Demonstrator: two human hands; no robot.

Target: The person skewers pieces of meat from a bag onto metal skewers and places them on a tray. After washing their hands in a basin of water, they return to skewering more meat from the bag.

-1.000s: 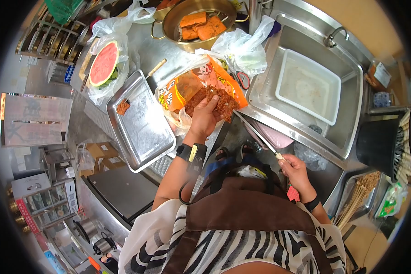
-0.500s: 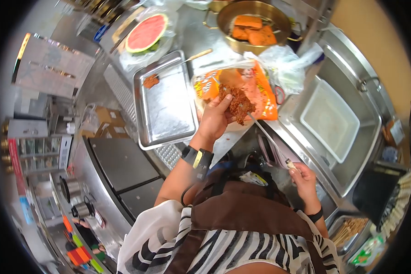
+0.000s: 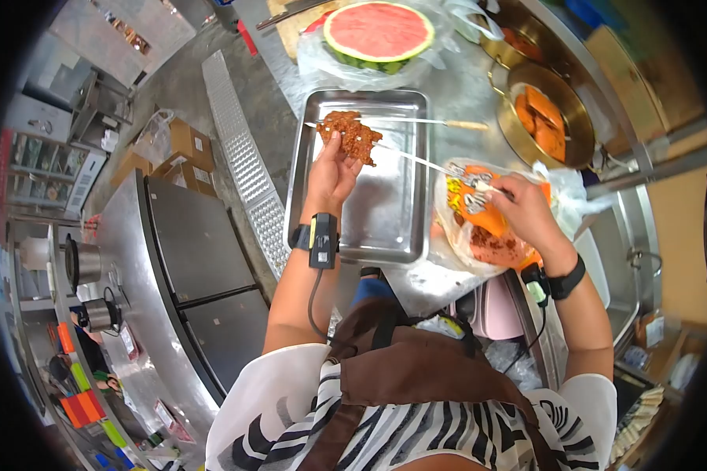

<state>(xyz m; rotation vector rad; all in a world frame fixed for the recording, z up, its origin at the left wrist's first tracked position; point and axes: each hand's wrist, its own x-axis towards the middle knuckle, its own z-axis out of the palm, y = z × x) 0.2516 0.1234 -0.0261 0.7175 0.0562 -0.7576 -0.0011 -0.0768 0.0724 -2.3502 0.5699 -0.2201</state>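
Note:
My left hand (image 3: pixel 336 174) pinches a red-brown seasoned piece of meat (image 3: pixel 361 144) above the far left part of a metal tray (image 3: pixel 369 245). A thin metal skewer (image 3: pixel 418 161) runs from the meat to my right hand (image 3: pixel 520 206), whose fingers are closed around its pale handle end. Another skewer, with a wooden handle (image 3: pixel 467 125), lies across the tray's far right rim. Its other end passes behind the held meat, which hides part of it. Below my right hand sits an orange printed plastic bag (image 3: pixel 491 224) with more seasoned meat (image 3: pixel 511 247) in it.
A halved watermelon (image 3: pixel 379 33) rests on plastic at the far side of the counter. Brass pans (image 3: pixel 577 118) at the far right hold orange pieces. A metal sink (image 3: pixel 628 224) lies right; a steel cabinet (image 3: pixel 200 235) and cardboard boxes (image 3: pixel 190 145) are left.
Both hands have moved with the skewered meat from over the bag to above the tray. My right hand has risen from beside the sink to over the bag. The view has turned.

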